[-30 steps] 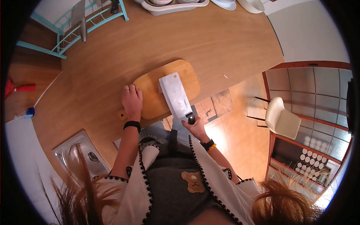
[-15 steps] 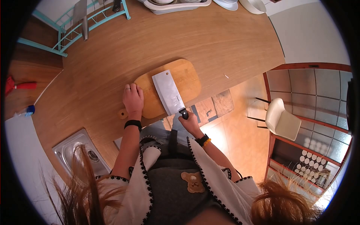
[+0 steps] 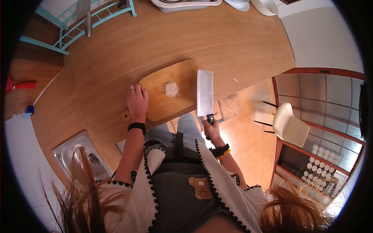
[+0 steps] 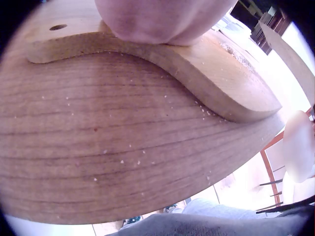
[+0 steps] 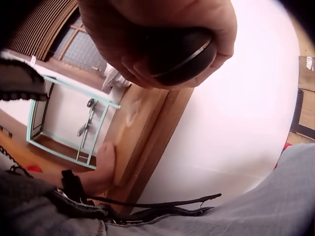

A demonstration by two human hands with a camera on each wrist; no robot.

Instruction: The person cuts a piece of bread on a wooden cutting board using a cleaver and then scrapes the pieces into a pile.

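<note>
A wooden cutting board (image 3: 155,107) lies on the counter, with a small round heap of pale, finely minced food (image 3: 170,89) near its middle. My left hand (image 3: 137,101) grips the board at its left edge, fingers bent over the side; the board's handle with its hole shows beside the wrist. In the left wrist view, the heel of that hand (image 4: 165,22) rests on the wood. My right hand (image 3: 212,129) holds a cleaver (image 3: 205,91) by its black handle (image 5: 184,61). Its broad blade points away from me, overlapping the board's right end in the head view.
Small pale crumbs (image 4: 123,161) dot the counter (image 4: 93,128). A steel sink (image 3: 81,155) is at the near left, and a turquoise rack (image 3: 99,21) stands at the far left. Dishes in a tray (image 3: 186,6) sit along the back. A cream chair (image 3: 289,124) stands right of the counter.
The cleaver has moved off the board's middle to the right, uncovering the minced heap; the right hand went right with it. The left hand has kept its place on the board.
</note>
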